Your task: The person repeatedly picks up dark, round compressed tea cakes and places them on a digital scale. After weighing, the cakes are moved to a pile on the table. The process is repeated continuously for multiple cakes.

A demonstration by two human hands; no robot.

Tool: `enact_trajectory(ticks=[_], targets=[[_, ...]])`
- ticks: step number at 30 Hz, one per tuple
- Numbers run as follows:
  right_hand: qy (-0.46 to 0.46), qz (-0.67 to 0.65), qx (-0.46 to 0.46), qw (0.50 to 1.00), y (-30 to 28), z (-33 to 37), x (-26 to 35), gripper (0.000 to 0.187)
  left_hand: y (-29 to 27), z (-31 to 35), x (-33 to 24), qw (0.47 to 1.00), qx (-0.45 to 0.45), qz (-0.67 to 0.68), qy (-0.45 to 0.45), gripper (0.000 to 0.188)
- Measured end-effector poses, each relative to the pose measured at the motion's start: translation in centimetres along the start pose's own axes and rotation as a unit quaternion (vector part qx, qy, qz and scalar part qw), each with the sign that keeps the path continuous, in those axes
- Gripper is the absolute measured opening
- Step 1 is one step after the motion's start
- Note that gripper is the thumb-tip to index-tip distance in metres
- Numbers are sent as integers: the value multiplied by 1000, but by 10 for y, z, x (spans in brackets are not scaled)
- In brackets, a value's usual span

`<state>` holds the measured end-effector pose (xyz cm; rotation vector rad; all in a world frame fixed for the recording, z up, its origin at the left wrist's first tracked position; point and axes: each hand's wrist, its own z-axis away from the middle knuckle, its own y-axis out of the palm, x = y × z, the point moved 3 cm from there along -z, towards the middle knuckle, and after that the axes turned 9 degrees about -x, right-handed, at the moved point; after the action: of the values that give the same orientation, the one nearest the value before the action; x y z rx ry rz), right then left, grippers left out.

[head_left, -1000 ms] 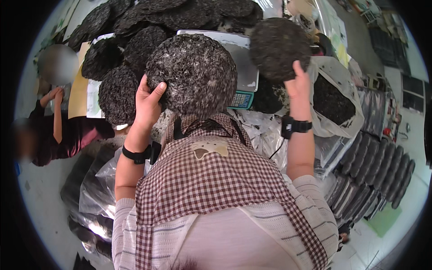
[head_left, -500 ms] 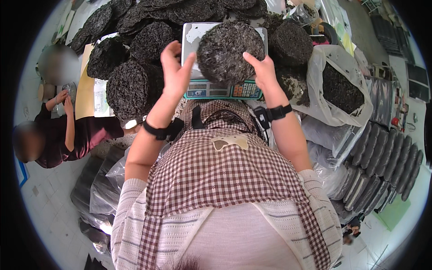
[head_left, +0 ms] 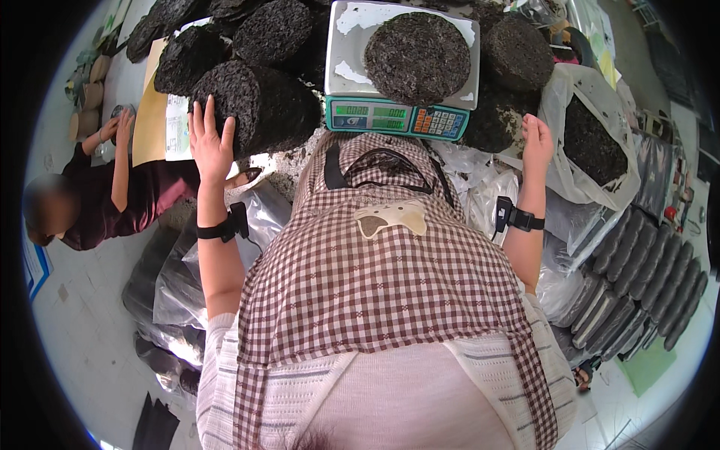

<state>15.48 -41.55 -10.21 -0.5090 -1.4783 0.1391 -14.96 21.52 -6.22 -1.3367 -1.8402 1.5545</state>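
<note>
A round, flat cake of dark dried seaweed (head_left: pixel 417 58) lies on the metal plate of a teal-framed digital scale (head_left: pixel 398 118) in front of me. My left hand (head_left: pixel 212 146) is open, its fingers stretched out against the near edge of a thick round stack of dried seaweed (head_left: pixel 238 105) to the left of the scale. To the right, my right hand (head_left: pixel 537 142) is raised with its fingers curled together. Whether anything is pinched in it cannot be made out. It is beside dark seaweed (head_left: pixel 495 116) and a white plastic bag (head_left: pixel 559 101).
More round seaweed stacks (head_left: pixel 274 31) are behind the left one, and another stack (head_left: pixel 519 52) is right of the scale. Filled clear bags (head_left: pixel 645 262) are piled at the lower right. On the left, a person in dark clothes (head_left: pixel 139 199) works with both hands.
The seaweed cake, held in my right hand before, now lies on the scale. My hands have moved apart, the left to the seaweed stack and the right toward the plastic bag. The scale's display has lit up.
</note>
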Motion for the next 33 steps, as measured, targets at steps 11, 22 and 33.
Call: enact_trajectory(ticks=[11, 22, 33], targets=[[48, 108, 69, 991, 68, -36, 57, 57, -20, -59, -180, 970, -29, 202, 131, 55], [-165, 281, 102, 940, 182, -28, 101, 50, 116, -97, -354, 930, -13, 229, 287, 65], [-288, 186, 37, 938, 228, -4, 97, 19, 160, -72, -354, 958, 103, 15, 269, 73]])
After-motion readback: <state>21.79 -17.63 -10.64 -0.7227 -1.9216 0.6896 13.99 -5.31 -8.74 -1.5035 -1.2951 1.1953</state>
